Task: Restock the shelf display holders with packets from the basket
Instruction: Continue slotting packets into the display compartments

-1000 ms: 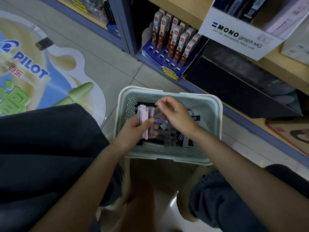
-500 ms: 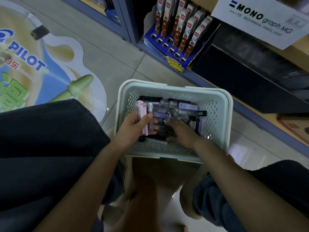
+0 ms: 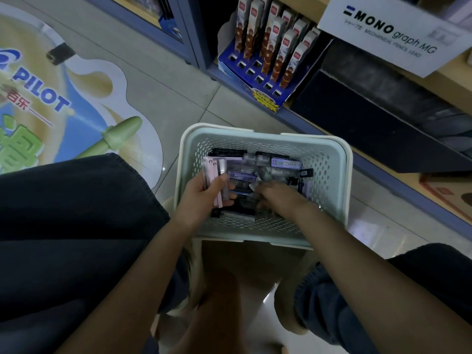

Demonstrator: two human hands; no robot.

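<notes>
While the left hand (image 3: 201,198) pinches slim pink packets (image 3: 210,172) inside the pale green perforated plastic basket (image 3: 332,164) (on the floor (image 3: 178,80)), the right hand (image 3: 281,198) rests among loose packets (image 3: 283,163), grip too blurred to tell.

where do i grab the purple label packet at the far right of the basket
The purple-labelled packet lies flat, crosswise, atop the pile in the basket. Probably come from above with the right hand, the nearer one, and pinch its two long edges near the middle; the left hand holds pink packets.
</notes>
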